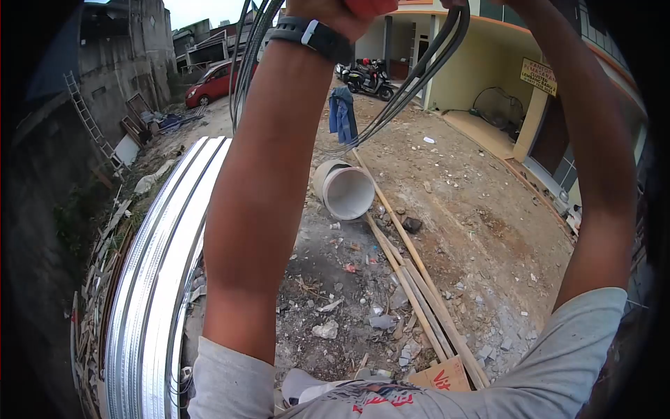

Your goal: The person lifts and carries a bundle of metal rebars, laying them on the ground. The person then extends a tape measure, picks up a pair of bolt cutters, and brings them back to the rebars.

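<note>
Several dark cables [427, 78] slanting lengthwise down-left near right hand [515, 3], left hand [347, 19] near top edge, fingers cropped, grip impossible to tell, open dirt ground [488, 188] below.

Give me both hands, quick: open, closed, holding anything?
Left hand: partly out of frame, red item at it; grip can't be told.
Right hand: almost wholly cut off, dark cables nearby; grip can't be told.
</note>
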The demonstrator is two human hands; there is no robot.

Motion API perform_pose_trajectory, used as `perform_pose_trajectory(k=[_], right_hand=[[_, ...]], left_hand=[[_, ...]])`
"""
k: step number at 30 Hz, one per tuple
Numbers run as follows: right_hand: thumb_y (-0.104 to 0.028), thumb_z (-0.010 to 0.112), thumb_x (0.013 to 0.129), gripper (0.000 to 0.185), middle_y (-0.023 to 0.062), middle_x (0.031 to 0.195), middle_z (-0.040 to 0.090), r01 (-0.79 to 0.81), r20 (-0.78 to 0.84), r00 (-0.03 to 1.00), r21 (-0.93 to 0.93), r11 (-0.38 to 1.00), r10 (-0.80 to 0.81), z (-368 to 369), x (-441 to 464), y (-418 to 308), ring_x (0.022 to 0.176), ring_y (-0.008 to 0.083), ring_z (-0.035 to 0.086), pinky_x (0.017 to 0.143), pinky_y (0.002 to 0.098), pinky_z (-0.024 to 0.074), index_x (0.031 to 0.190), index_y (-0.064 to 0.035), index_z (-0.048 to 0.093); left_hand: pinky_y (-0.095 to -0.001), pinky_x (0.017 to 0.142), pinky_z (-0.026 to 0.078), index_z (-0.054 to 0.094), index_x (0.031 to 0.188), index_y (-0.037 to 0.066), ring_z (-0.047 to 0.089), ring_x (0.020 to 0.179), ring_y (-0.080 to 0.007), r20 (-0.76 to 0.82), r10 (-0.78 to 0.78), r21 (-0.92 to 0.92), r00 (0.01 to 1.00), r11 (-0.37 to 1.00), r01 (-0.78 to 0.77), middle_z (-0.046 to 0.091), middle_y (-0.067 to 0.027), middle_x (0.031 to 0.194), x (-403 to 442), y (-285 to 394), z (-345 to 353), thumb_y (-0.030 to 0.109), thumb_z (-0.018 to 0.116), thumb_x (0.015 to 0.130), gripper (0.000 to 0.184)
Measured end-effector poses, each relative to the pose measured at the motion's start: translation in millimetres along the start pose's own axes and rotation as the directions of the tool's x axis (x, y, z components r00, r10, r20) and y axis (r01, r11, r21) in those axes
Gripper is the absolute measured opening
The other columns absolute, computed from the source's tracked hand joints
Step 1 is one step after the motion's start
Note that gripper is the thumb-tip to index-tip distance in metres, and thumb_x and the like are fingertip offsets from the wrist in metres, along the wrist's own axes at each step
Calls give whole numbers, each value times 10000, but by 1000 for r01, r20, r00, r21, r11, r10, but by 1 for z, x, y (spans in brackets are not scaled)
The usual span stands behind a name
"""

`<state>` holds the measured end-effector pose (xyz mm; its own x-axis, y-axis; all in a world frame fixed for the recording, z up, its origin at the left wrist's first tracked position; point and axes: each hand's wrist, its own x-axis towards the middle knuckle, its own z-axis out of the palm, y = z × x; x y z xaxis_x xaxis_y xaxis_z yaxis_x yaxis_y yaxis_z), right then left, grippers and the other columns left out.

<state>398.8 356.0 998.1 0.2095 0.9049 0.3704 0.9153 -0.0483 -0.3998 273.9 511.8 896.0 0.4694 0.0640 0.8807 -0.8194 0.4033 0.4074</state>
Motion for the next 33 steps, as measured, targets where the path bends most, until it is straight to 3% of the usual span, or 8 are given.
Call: perform_pose_trajectory(k=[2,4,6,11,19,22,30,33], right_hand=[[-182,645,806,168,15,520,500,-57,-157,986,-5,998,55,-50,-25,94,530,155,509,591,310,465,673,-79,640],[-188,605,795,209,5,493,450,0,-206,978,-132,991,-27,-54,-64,156,392,112,411,452,280,380,637,-76,526],[-103,619,772,155,9,501,463,-107,-306,948,-30,994,93,-45,-109,221,440,100,471,447,273,386,651,-50,539],[-48,691,732,98,-49,641,557,-285,-364,895,-22,958,258,44,-212,350,616,26,507,531,228,417,700,-23,601],[-136,704,587,220,86,656,548,-399,47,908,-211,892,417,229,-451,468,718,280,558,710,369,442,640,-73,500],[-138,701,608,192,61,697,541,-505,278,772,-277,817,571,281,-523,454,791,242,589,905,400,440,672,-98,525],[-121,691,566,173,32,708,577,-397,367,823,-176,901,435,346,-627,538,819,213,597,1021,405,394,714,-115,602],[-104,677,593,146,54,658,622,-339,472,822,-43,940,318,362,-651,572,799,233,624,859,358,449,738,-99,665]], left_hand=[[-392,667,529,589,929,107,614,753,-233,-70,34,-235,997,971,-50,623,-65,806,50,-96,6,471,514,941,372],[-393,729,526,567,1009,98,608,788,-233,204,-221,-508,954,809,297,627,-57,867,58,-173,27,536,588,878,458],[-315,533,479,533,867,55,571,569,-205,-128,-346,-424,930,866,264,552,-67,675,39,-218,55,402,544,906,349],[-225,462,460,567,1110,83,534,504,-90,-121,-585,-486,802,740,466,583,-2,797,-58,-383,36,418,603,892,401],[-330,1148,173,90,1483,-12,253,1406,-208,220,-630,-369,745,653,661,257,-144,1514,-361,-554,57,250,676,853,899],[-319,1138,204,51,1480,-48,296,1394,-248,535,-640,-1,552,653,758,251,-185,1523,-403,-573,55,312,705,826,992],[-308,920,468,92,1490,-17,590,1110,-210,330,-864,289,380,476,831,508,-174,1348,-517,-658,85,573,765,696,1197],[-258,713,499,129,1497,15,607,820,-105,180,-981,111,76,97,989,622,-74,1075,-563,-667,106,596,774,646,1215]])
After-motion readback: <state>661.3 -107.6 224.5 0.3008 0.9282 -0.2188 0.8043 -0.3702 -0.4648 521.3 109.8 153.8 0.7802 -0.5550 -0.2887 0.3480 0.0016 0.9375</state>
